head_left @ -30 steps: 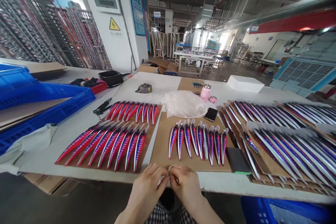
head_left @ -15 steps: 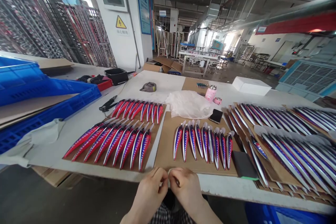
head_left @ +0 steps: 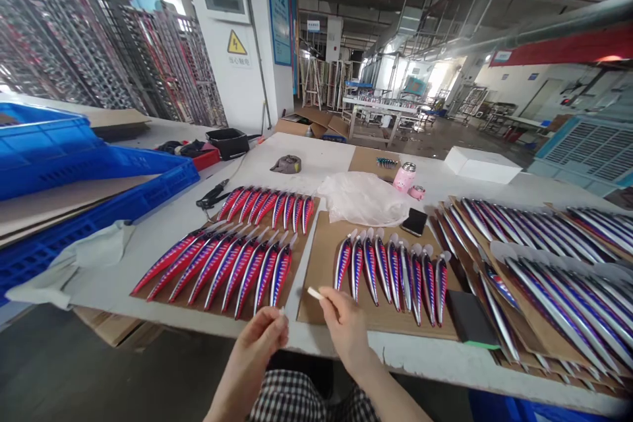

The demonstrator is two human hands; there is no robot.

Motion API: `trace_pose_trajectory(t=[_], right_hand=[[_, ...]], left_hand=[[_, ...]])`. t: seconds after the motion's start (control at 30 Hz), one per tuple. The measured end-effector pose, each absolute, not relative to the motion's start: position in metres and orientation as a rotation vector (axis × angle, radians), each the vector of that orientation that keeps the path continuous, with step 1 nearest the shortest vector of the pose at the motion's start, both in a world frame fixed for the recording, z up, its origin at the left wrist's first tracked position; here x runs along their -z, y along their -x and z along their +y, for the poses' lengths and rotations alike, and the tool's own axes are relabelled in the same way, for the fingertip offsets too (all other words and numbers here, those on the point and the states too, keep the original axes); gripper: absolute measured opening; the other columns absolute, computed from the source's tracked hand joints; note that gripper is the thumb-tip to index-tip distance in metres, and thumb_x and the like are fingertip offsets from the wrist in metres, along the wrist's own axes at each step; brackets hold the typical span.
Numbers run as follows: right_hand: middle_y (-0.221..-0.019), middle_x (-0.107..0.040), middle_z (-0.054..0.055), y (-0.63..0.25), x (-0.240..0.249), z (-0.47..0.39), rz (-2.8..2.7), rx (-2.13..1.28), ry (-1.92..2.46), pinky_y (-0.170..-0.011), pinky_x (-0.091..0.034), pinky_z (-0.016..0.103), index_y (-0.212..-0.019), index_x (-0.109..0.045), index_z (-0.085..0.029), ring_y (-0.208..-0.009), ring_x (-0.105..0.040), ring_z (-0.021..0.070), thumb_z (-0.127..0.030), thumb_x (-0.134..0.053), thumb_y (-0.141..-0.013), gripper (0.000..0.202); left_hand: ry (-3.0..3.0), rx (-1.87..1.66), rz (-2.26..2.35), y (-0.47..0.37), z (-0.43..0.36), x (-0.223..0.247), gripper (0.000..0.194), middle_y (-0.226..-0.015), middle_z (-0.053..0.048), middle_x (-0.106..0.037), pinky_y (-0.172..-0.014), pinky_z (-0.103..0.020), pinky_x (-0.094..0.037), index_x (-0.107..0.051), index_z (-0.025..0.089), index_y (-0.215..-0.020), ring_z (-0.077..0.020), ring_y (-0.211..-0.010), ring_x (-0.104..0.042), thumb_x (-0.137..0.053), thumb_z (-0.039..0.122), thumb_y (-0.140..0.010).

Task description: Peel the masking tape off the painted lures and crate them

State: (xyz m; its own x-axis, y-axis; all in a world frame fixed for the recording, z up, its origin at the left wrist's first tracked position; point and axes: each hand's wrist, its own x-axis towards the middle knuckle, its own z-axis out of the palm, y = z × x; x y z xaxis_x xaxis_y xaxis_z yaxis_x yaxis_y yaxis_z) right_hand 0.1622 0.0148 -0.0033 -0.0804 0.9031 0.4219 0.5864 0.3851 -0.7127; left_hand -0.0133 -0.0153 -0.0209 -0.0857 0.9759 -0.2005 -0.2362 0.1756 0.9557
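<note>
My right hand (head_left: 346, 323) pinches a short white strip (head_left: 314, 293) between thumb and fingers, above the near edge of a cardboard sheet (head_left: 316, 264). To its left, my left hand (head_left: 262, 339) is closed in a pinch over the table's front edge. A tiny pale bit shows at its fingertips, too small to name. Behind my right hand lies a row of purple, red and silver fishing lures (head_left: 369, 264) with clear lips. Two rows of red-and-purple lures (head_left: 225, 270) rest on another cardboard sheet, beyond my left hand.
Stacked cardboard layers with more lures (head_left: 558, 303) fill the right side. Near them are a dark block (head_left: 472, 318) and a phone (head_left: 414, 222). A plastic bag (head_left: 363, 199), pink bottle (head_left: 404, 177) and pliers (head_left: 212, 194) lie farther back. Blue crates (head_left: 109, 204) stand left.
My hands were together at the table edge and have moved apart. The white strip now shows in my right hand. The view has shifted slightly; the lures stay in place.
</note>
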Motion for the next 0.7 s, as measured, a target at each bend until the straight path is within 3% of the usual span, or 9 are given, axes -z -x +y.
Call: trace_pose_trajectory(t=[0.07, 0.17, 0.27, 0.37, 0.47, 0.57, 0.7], right_hand=[[-0.083, -0.071, 0.002, -0.149, 0.015, 0.024, -1.944, -0.41, 1.285, -0.078, -0.047, 0.026, -0.111, -0.063, -0.023, -0.077, -0.063, 0.017, -0.02, -0.048, -0.09, 0.026], [-0.074, -0.067, -0.001, -0.131, 0.035, 0.032, -2.204, -0.377, 1.256, -0.095, -0.041, 0.032, -0.099, -0.064, -0.025, -0.075, -0.061, 0.0154, -0.016, -0.049, -0.09, 0.02], [-0.082, -0.068, -0.001, -0.126, 0.051, 0.033, -2.308, -0.406, 1.21, -0.106, -0.03, 0.037, -0.095, -0.063, -0.024, -0.089, -0.061, 0.0152, -0.011, -0.05, -0.087, 0.02], [-0.105, -0.066, 0.002, -0.137, 0.051, 0.025, -2.213, -0.449, 1.12, -0.111, -0.022, 0.039, -0.11, -0.058, -0.025, -0.115, -0.051, 0.0179, -0.01, -0.052, -0.083, 0.031], [-0.112, -0.063, 0.003, -0.155, 0.039, 0.011, -2.092, -0.498, 1.087, -0.107, -0.03, 0.038, -0.113, -0.057, -0.024, -0.116, -0.048, 0.0193, -0.007, -0.047, -0.083, 0.035], [-0.111, -0.063, 0.005, -0.175, 0.035, -0.003, -1.99, -0.562, 1.068, -0.095, -0.043, 0.032, -0.11, -0.059, -0.022, -0.106, -0.053, 0.0187, -0.004, -0.04, -0.082, 0.038], [-0.112, -0.064, 0.005, -0.203, 0.052, -0.014, -1.892, -0.547, 1.048, -0.093, -0.046, 0.03, -0.113, -0.059, -0.022, -0.107, -0.056, 0.0176, 0.0, -0.037, -0.079, 0.046]], left_hand=[[-1.143, -1.303, 1.467, 0.032, 0.003, 0.032, 0.032, -0.074, 0.0, -0.058, -0.066, -0.029, -0.05, -0.054, 0.021, -0.085, -0.0163, -0.068, -0.057, -0.061, 0.049, -0.074], [-1.368, -1.342, 1.672, 0.048, 0.03, 0.036, 0.039, -0.099, -0.008, -0.058, -0.078, -0.039, -0.051, -0.057, 0.02, -0.103, -0.0251, -0.088, -0.06, -0.059, 0.045, -0.072], [-1.687, -1.143, 1.838, 0.045, 0.049, 0.026, 0.053, -0.119, -0.015, -0.052, -0.09, -0.045, -0.045, -0.047, 0.016, -0.129, -0.03, -0.103, -0.057, -0.052, 0.037, -0.08], [-2.091, -0.626, 2.028, 0.028, 0.061, 0.012, 0.06, -0.113, -0.018, -0.057, -0.085, -0.044, -0.046, -0.025, 0.012, -0.145, -0.0315, -0.101, -0.059, -0.039, 0.029, -0.089], [-2.195, -0.264, 2.112, 0.012, 0.071, 0.003, 0.064, -0.101, -0.016, -0.06, -0.071, -0.039, -0.048, -0.014, 0.016, -0.149, -0.0317, -0.089, -0.063, -0.036, 0.025, -0.09], [-2.177, -0.187, 2.102, 0.006, 0.081, -0.003, 0.069, -0.094, -0.016, -0.063, -0.067, -0.038, -0.047, -0.009, 0.017, -0.15, -0.0311, -0.08, -0.066, -0.04, 0.024, -0.088], [-2.103, -0.219, 2.069, 0.015, 0.089, -0.012, 0.076, -0.077, -0.012, -0.068, -0.065, -0.036, -0.047, 0.0, 0.012, -0.149, -0.0297, -0.071, -0.067, -0.04, 0.032, -0.088]])
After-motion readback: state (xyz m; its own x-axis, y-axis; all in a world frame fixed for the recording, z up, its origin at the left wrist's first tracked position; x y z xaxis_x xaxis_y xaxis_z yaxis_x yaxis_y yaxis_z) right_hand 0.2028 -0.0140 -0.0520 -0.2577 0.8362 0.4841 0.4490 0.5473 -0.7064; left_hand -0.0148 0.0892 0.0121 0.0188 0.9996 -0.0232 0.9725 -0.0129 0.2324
